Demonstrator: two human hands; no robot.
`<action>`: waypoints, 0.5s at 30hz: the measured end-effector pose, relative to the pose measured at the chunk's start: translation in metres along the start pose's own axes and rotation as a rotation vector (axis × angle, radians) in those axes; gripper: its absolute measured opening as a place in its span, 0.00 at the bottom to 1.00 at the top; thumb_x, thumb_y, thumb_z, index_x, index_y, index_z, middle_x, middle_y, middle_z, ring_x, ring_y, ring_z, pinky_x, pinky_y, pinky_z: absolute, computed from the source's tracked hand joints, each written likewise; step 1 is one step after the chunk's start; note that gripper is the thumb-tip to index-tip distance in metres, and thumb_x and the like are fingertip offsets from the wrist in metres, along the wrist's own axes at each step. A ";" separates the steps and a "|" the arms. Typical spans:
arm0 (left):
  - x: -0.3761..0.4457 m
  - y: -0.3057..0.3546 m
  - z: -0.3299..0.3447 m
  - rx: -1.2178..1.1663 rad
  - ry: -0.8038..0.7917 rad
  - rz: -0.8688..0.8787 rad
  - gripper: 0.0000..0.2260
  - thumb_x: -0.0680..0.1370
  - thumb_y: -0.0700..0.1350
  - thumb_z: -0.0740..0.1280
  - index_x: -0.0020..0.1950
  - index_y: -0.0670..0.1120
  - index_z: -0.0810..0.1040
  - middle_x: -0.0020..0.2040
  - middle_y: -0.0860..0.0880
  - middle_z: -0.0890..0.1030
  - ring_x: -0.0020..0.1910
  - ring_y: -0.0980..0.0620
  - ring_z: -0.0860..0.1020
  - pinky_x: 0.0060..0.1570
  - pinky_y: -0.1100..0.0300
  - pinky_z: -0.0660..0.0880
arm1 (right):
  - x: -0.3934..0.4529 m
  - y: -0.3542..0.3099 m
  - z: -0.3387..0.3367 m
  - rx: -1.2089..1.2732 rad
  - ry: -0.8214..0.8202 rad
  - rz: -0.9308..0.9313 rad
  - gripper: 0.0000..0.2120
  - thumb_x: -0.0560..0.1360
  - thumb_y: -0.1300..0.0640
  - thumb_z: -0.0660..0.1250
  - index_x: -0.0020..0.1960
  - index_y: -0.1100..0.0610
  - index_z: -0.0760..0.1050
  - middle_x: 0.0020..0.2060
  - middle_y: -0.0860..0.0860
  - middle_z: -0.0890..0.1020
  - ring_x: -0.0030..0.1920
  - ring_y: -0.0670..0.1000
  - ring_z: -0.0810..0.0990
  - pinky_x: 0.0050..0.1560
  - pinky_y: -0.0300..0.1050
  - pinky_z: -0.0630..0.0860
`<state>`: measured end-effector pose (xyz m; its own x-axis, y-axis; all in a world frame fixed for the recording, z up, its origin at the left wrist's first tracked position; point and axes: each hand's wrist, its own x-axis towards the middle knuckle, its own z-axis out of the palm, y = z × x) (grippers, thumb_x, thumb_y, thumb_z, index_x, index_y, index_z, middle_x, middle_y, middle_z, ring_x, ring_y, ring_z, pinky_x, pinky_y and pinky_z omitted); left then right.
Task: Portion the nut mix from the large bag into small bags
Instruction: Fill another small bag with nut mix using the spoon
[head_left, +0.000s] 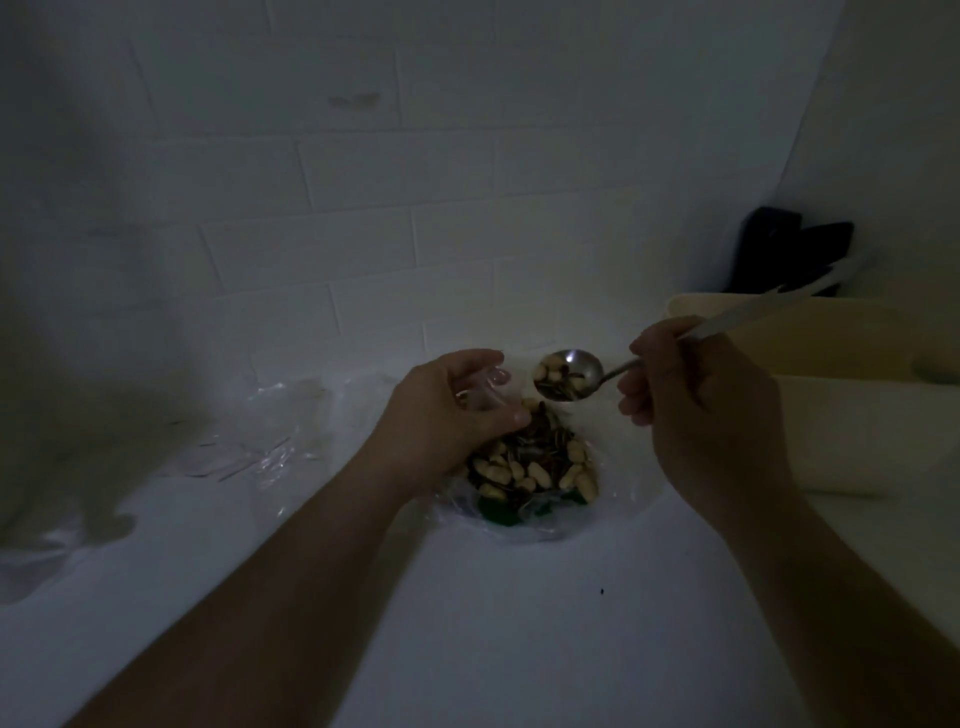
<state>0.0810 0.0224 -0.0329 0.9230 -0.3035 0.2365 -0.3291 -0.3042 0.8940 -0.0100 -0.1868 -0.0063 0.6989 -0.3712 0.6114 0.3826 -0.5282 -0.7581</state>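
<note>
Right hand (691, 395) gripping loaded spoon (569, 375) at one o'clock above large bag (530, 467) on worktop (467, 623); left hand (447, 410) pinching, apparently, flimsy small bag (485, 389). Loose, spill-prone nuts: hold mouth open by rim.

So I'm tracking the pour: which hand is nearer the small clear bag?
Left. The left hand pinches the small clear bag; the right hand holds the spoon just beside it.
</note>
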 end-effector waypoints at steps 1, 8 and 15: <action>0.000 0.000 0.003 0.042 0.000 0.010 0.32 0.68 0.51 0.83 0.71 0.54 0.79 0.56 0.62 0.84 0.53 0.70 0.81 0.54 0.66 0.81 | 0.001 -0.002 -0.001 -0.020 0.012 -0.033 0.10 0.84 0.45 0.59 0.48 0.45 0.76 0.35 0.45 0.84 0.35 0.44 0.84 0.37 0.35 0.79; 0.000 0.005 0.021 0.166 0.046 0.052 0.37 0.68 0.57 0.82 0.75 0.56 0.74 0.61 0.63 0.82 0.54 0.69 0.78 0.52 0.79 0.70 | 0.001 -0.003 0.002 -0.126 0.009 -0.168 0.16 0.86 0.44 0.56 0.51 0.50 0.78 0.35 0.43 0.83 0.37 0.42 0.84 0.39 0.37 0.79; 0.000 0.004 0.026 0.216 0.068 0.061 0.40 0.70 0.56 0.82 0.79 0.55 0.69 0.67 0.57 0.80 0.63 0.60 0.78 0.64 0.67 0.72 | -0.002 -0.002 0.013 -0.336 -0.081 -0.449 0.18 0.85 0.47 0.56 0.53 0.57 0.80 0.37 0.46 0.82 0.36 0.46 0.80 0.43 0.22 0.68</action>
<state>0.0747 -0.0021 -0.0389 0.9091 -0.2682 0.3187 -0.4127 -0.4758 0.7767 -0.0047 -0.1749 -0.0092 0.5611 -0.0019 0.8277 0.4486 -0.8397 -0.3061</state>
